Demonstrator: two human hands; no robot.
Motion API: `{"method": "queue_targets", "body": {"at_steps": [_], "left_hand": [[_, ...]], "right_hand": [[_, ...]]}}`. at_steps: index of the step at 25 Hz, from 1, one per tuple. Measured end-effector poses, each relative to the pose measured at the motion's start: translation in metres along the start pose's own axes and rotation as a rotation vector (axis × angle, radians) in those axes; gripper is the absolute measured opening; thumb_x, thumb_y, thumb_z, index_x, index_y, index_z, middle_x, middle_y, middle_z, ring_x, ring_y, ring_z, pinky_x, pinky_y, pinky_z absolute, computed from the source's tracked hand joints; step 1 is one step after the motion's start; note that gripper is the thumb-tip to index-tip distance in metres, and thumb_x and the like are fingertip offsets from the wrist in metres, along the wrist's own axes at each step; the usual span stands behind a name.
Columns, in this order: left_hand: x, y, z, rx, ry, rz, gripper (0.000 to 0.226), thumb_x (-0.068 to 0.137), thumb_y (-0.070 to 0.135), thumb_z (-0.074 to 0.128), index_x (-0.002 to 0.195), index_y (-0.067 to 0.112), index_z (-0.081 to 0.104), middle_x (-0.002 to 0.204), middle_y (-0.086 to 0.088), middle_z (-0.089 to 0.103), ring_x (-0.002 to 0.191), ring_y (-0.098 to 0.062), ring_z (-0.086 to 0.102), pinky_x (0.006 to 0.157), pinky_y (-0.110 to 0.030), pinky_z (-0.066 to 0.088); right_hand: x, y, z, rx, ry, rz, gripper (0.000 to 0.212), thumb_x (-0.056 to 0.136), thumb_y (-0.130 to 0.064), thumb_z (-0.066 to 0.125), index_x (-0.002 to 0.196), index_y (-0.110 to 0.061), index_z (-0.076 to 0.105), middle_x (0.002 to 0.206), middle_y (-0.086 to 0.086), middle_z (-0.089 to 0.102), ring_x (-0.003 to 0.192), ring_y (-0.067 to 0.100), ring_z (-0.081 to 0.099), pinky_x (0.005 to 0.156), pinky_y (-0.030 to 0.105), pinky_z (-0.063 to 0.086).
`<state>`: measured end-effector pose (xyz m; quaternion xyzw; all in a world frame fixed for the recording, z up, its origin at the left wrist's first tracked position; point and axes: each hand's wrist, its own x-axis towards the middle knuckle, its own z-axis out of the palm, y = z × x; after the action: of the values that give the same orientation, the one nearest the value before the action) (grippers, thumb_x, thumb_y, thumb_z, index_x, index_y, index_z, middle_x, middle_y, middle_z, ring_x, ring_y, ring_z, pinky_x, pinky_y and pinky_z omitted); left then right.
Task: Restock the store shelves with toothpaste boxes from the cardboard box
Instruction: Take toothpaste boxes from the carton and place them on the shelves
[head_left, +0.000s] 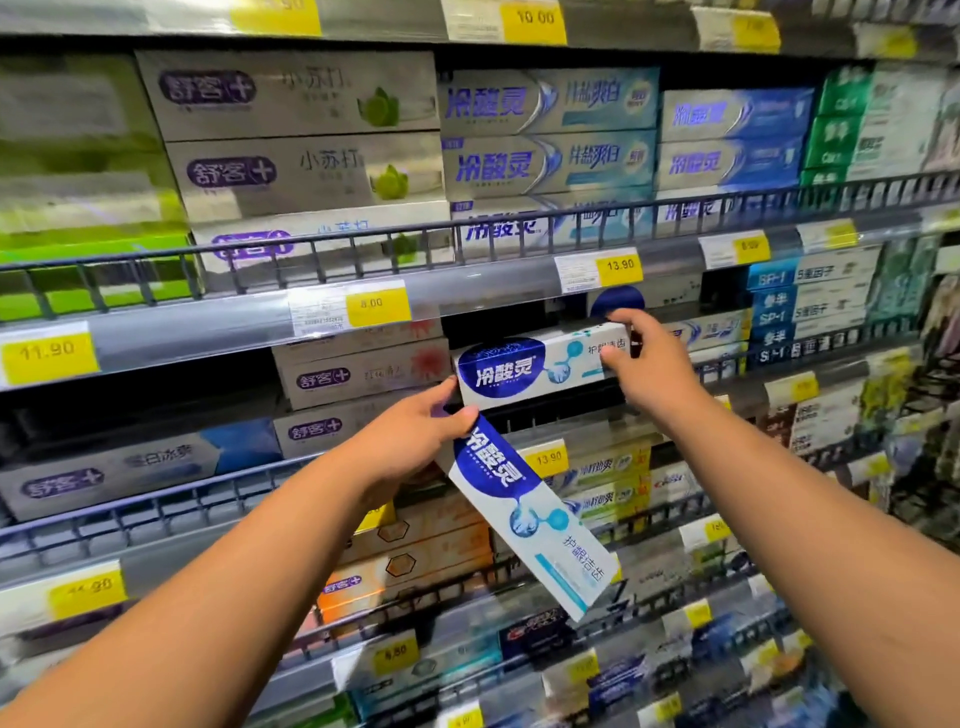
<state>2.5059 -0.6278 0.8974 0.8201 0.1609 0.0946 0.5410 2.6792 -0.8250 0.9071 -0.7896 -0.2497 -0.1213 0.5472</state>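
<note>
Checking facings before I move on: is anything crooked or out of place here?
A tilted box in the left grip hangs down-right across the lower shelf front, not shelved. The level box in the right grip is at its slot. Shelved stacks look straight.

Brightness: moderate, cool bluish store light; upper rows brightest.
Source: above and in front; box faces evenly lit.
Shadows: black gaps under the price strip (208, 332) and behind stock.
Glare: pale sheen along that strip.
Sharpest: lettering on the level toothpaste box (519, 369) and tilted toothpaste box (519, 509).
Blur: green boxes (78, 156) at left and the lower right corner smeared.
Distortion: shelves (363, 244) bow toward the edges.
</note>
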Motion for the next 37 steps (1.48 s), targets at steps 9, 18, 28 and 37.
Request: {"method": "queue_targets", "body": {"at_steps": [9,18,28,37], "left_hand": [[0.012,0.018,0.005,-0.01,0.016,-0.208,0.032,0.092,0.033,0.061,0.119,0.047,0.051,0.087,0.005,0.07,0.077,-0.014,0.059,0.065,-0.029,0.041],[0.014,0.028,0.016,0.157,-0.028,-0.3,0.028,0.095,0.039,0.054,0.117,0.021,0.057,0.093,-0.004,0.067,0.074,-0.021,0.057,0.064,-0.033,0.047],[0.002,0.026,0.028,0.188,-0.013,-0.273,0.017,0.097,0.033,0.052,0.112,0.03,0.046,0.102,-0.004,0.066,0.076,-0.017,0.055,0.064,-0.032,0.045],[-0.018,0.01,0.027,0.071,0.175,-0.047,0.051,0.095,0.037,0.054,0.143,0.027,0.04,0.117,0.004,0.06,0.081,-0.015,0.065,0.064,-0.036,0.059]], "right_hand": [[0.007,0.016,0.012,-0.182,-0.017,-0.002,0.04,0.093,-0.018,0.059,0.131,-0.012,0.05,0.132,0.011,0.056,0.118,0.029,0.052,0.088,0.028,0.037],[0.015,0.022,0.018,-0.315,-0.033,-0.013,0.032,0.092,-0.02,0.059,0.123,-0.01,0.052,0.121,0.016,0.06,0.11,0.034,0.054,0.083,0.033,0.04],[0.006,0.045,0.02,-0.578,-0.046,-0.026,0.034,0.095,-0.032,0.053,0.128,-0.029,0.053,0.127,0.005,0.056,0.125,0.033,0.029,0.097,0.045,0.027],[-0.018,0.036,0.009,-0.471,-0.071,-0.034,0.045,0.093,-0.041,0.053,0.136,-0.034,0.044,0.14,0.005,0.035,0.132,0.031,0.024,0.103,0.047,0.026]]}}
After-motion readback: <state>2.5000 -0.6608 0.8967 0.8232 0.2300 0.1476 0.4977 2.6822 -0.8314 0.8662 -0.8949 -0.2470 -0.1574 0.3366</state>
